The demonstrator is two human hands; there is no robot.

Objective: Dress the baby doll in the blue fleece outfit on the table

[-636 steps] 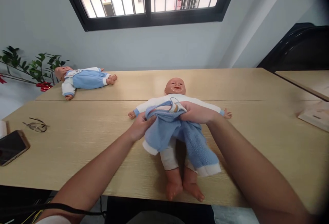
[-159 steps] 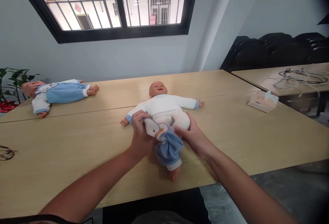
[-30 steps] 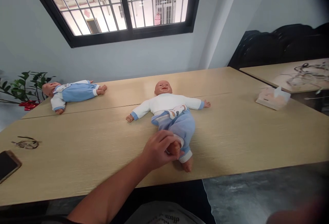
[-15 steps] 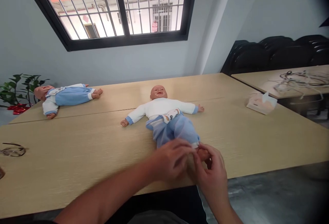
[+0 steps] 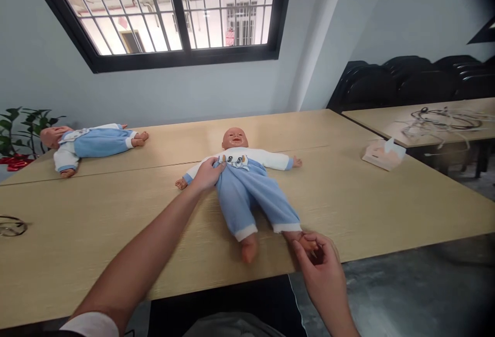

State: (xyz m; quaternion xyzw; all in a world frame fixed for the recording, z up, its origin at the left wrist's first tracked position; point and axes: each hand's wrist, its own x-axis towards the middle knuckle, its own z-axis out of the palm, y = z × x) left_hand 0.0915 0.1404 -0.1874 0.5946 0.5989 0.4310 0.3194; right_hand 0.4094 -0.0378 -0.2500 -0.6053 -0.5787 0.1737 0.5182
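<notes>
Doll (image 5: 234,138) lies face-up on the counter (image 5: 116,213); left hand (image 5: 209,173) fingers pinch the blue trousers (image 5: 247,198) at the chest, right hand (image 5: 320,270) fingers grip 1 foot (image 5: 307,239): trouser straightening judged in hand, and the next move calls for smoothing the bib flat.

The doll (image 5: 237,169) wears light blue trousers (image 5: 251,203) with white cuffs and a white top (image 5: 270,158). The table (image 5: 116,208) is pale wood-grain.

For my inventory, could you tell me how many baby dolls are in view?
2. One plastic baby doll in blue trousers lies mid-table, held by the left hand and right hand; a second doll lies far left by the green plant.
</notes>
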